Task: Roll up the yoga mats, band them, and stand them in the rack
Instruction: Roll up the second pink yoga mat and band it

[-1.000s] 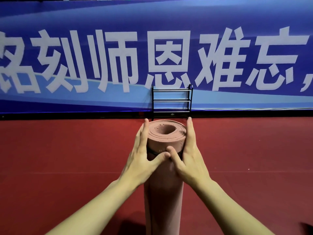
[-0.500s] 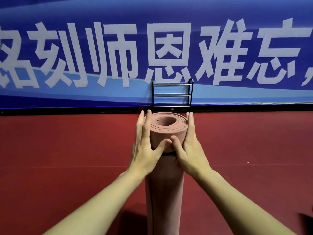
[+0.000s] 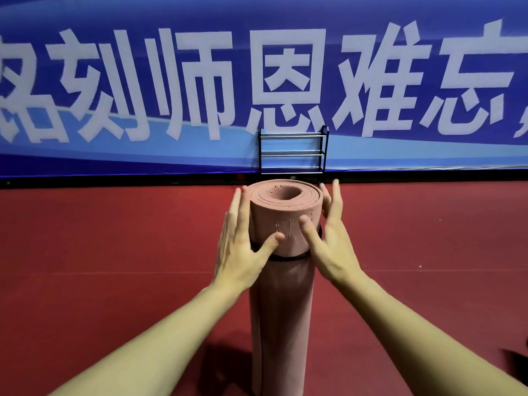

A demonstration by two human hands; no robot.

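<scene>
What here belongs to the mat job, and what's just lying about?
Job:
- mat, rolled and upright
- band around it
- rack, by the wall
- left hand and right hand on the mat

Lying about:
- banner
- floor
- dark object, unclear

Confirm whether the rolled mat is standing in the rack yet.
No, the mat stands on the floor, with the rack farther back by the banner.

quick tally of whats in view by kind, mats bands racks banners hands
rolled yoga mat: 1
black band round the mat: 1
rack: 1
banner: 1
hands: 2, left hand and right hand
total: 6
</scene>
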